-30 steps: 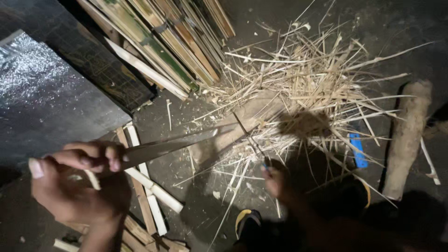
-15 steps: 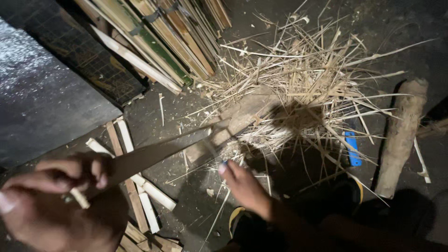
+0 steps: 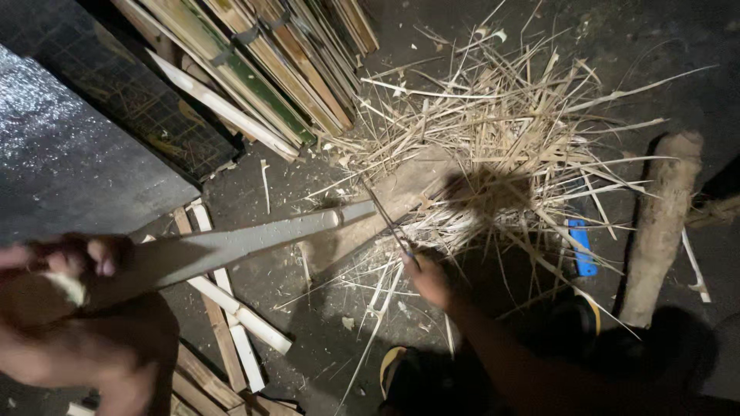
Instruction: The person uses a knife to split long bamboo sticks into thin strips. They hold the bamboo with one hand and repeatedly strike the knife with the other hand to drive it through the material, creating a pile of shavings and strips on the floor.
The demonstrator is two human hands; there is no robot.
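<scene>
Currently listed, ground level, dim light: left hand (image 3: 58, 281), fingers curled shut round the pale handle of a long flat blade (image 3: 254, 239), which runs from the lower left out to a squared tip resting near a wooden block (image 3: 401, 196) at the middle of the floor. Right hand (image 3: 428, 279), low centre, pinches a thin bamboo sliver (image 3: 385, 219) between closed fingertips; the sliver slants up and crosses the blade tip, touching or just beside it, contact not clear. Heap of pale bamboo shavings (image 3: 524, 131) spreads over the upper right of the floor, partly covering the block. Bundle of split bamboo strips (image 3: 270, 69), some green-skinned, lies along the upper left. Dark flat panel (image 3: 69, 154) at the left edge. Short pale offcuts (image 3: 231, 323) lie below the blade. Rough log (image 3: 659, 223) stands at the right, with a small blue object (image 3: 582, 246) just beside it. Sandal (image 3: 397, 377) at the bottom edge. Risk, as judged: the right fingertips sit near the cutting edge, so a slip of the thin sliver could bring them onto it; loose shavings underfoot and weak light would make such a slip likelier.
</scene>
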